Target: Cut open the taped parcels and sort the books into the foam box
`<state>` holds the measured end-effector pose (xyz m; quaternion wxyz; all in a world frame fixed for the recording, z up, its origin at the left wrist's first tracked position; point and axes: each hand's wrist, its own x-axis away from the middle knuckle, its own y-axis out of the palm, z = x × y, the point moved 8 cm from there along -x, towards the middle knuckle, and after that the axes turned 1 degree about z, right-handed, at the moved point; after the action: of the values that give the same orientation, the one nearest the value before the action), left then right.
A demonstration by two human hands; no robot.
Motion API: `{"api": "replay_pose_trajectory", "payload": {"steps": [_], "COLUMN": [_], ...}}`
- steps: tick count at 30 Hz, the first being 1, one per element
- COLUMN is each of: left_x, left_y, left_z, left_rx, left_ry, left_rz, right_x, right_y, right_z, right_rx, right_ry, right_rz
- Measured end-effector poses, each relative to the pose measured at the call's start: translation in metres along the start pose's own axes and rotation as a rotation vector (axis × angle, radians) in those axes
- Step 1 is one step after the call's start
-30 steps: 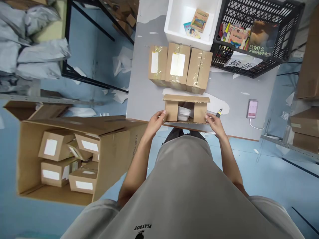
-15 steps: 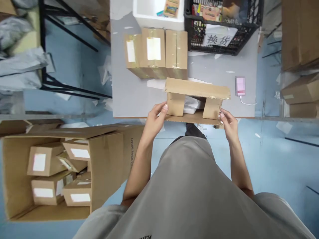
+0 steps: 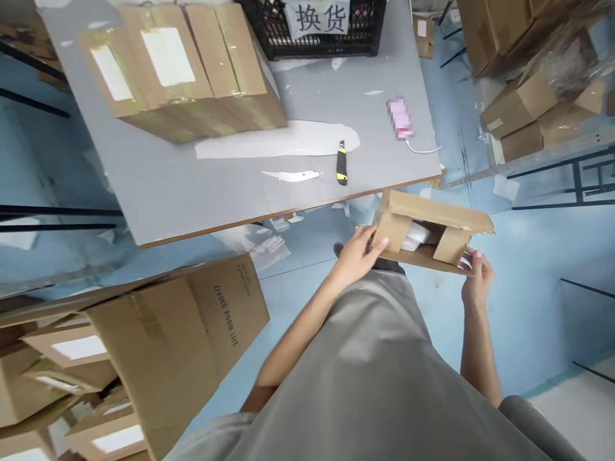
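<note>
An open cardboard box (image 3: 432, 211) is held between my two hands, off the table's right front corner. Its flaps stand apart, and something white (image 3: 416, 235) shows inside, too hidden to name. My left hand (image 3: 358, 256) grips the box's left end, thumb toward the near side. At the right end, my right hand (image 3: 477, 272) pinches the lower corner with fingers and thumb. On the table (image 3: 158, 198) a black and yellow utility knife (image 3: 341, 164) lies apart from both hands.
Taped cartons (image 3: 168, 70) stand in a row on the table's left. Behind is a black plastic crate (image 3: 317, 45) with a paper sign. A phone (image 3: 400, 118) with a white cable lies right. A large carton (image 3: 168, 358) with labelled boxes stands lower left; more cartons (image 3: 523, 109) sit right.
My hands have carried the open box rightward, from above the table's front edge to beyond its corner. My view has turned right, and the utility knife now shows on the table.
</note>
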<state>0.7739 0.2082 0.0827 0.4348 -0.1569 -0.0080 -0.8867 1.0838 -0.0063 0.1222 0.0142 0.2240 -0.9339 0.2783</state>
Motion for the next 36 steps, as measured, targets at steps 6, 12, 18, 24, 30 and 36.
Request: {"api": "replay_pose_trajectory", "payload": {"steps": [6, 12, 18, 24, 30, 36], "left_x": [-0.043, -0.148, -0.287, -0.393, -0.450, -0.444], "left_y": [0.100, 0.185, 0.292, 0.388, 0.428, 0.395], "left_z": [-0.040, -0.098, -0.158, -0.211, -0.218, -0.196], "left_rx": [-0.194, -0.433, -0.719, -0.813, -0.768, -0.722], "left_ry": [-0.187, -0.306, -0.304, -0.246, -0.110, -0.200], "left_rz": [-0.250, -0.301, -0.463, -0.591, -0.572, -0.453], "right_x": [-0.061, -0.126, -0.175, -0.203, -0.249, -0.283], "right_y": [-0.031, -0.024, 0.020, 0.060, 0.073, 0.071], "right_z": [0.103, 0.212, 0.323, 0.392, 0.415, 0.390], "right_rx": [0.005, 0.004, -0.064, -0.108, -0.142, -0.113], "right_ry": [0.261, 0.554, 0.844, 0.955, 0.911, 0.868], "right_rz": [-0.020, -0.108, -0.166, -0.106, -0.110, -0.184]}}
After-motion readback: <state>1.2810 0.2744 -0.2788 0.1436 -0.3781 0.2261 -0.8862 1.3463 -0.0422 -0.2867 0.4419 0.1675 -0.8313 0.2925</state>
